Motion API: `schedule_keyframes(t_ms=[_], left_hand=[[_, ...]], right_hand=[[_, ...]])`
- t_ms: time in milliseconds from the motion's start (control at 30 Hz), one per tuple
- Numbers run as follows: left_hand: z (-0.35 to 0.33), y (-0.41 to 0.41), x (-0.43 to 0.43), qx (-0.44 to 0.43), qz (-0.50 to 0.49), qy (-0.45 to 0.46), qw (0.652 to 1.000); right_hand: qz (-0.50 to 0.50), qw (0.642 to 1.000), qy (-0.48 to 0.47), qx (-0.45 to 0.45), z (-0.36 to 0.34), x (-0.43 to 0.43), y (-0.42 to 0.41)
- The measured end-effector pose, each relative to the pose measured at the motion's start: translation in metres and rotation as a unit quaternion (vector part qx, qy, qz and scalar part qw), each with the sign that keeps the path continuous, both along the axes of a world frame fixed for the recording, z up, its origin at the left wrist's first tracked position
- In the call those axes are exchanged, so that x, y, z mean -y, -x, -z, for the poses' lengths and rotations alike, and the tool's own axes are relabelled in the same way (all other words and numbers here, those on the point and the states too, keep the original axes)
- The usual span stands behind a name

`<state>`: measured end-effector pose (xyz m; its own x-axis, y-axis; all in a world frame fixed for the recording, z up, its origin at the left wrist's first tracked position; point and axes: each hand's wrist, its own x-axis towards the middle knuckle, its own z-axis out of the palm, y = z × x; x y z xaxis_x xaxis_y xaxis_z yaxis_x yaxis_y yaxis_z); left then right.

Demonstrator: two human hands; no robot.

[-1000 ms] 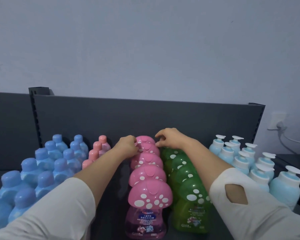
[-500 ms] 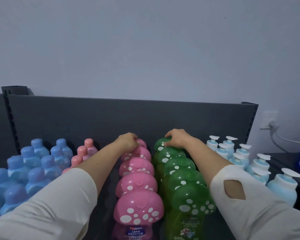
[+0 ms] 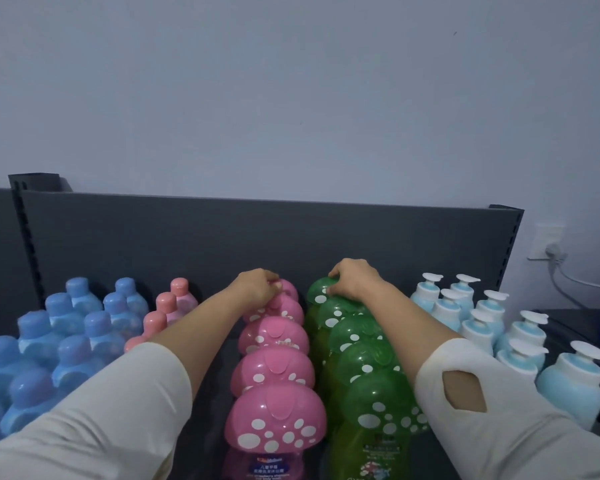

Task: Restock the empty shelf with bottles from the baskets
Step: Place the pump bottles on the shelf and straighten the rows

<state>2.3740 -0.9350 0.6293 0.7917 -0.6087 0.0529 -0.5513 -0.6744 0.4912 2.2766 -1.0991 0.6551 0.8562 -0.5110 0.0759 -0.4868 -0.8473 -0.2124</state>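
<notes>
A row of pink mushroom-cap bottles [image 3: 274, 417] runs from front to back in the middle of the dark shelf [image 3: 222, 244]. Beside it on the right runs a row of green mushroom-cap bottles [image 3: 378, 400]. My left hand [image 3: 257, 287] is closed on the cap of the rearmost pink bottle [image 3: 290, 289]. My right hand [image 3: 354, 280] grips the cap of the rearmost green bottle [image 3: 317, 292]. Both arms reach far back, close to the shelf's back panel.
Blue round-cap bottles [image 3: 66, 334] fill the shelf's left side, with a short row of pink slim-cap bottles [image 3: 167, 306] next to them. Light blue pump bottles [image 3: 520, 337] stand at the right. A wall socket with a plug [image 3: 551, 252] sits beyond the shelf's right post.
My right hand has shifted from the pink row to the rearmost green bottle's cap. My left hand stays on the rearmost pink bottle. The view has tilted slightly.
</notes>
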Motion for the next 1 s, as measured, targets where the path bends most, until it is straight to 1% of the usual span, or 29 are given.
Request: schedule_keyframes(t_ms=[133, 233, 433, 567, 667, 833, 1000], left_hand=[[-0.007, 0.006, -0.008, 0.052, 0.000, 0.022, 0.998], [-0.024, 0.019, -0.020, 0.080, 0.003, 0.025, 0.997], [-0.054, 0.054, -0.053, 0.153, 0.023, -0.037, 0.987], [-0.065, 0.081, -0.100, 0.202, 0.010, -0.071, 0.977], [-0.071, 0.098, -0.146, 0.197, -0.010, -0.092, 0.976], [-0.070, 0.125, -0.212, 0.163, -0.077, -0.092, 0.979], [-0.061, 0.150, -0.254, 0.161, -0.124, -0.081, 0.976]], right_hand=[[0.005, 1.000, 0.012, -0.021, -0.003, -0.005, 0.011], [0.003, 0.999, 0.038, -0.005, -0.013, -0.015, 0.024], [-0.052, 0.995, 0.083, 0.027, -0.035, -0.056, 0.051], [-0.115, 0.988, 0.098, 0.040, -0.042, -0.096, 0.066], [-0.169, 0.979, 0.099, 0.054, -0.046, -0.132, 0.075], [-0.260, 0.961, 0.080, 0.057, -0.045, -0.187, 0.089], [-0.306, 0.950, 0.042, 0.047, -0.037, -0.218, 0.101]])
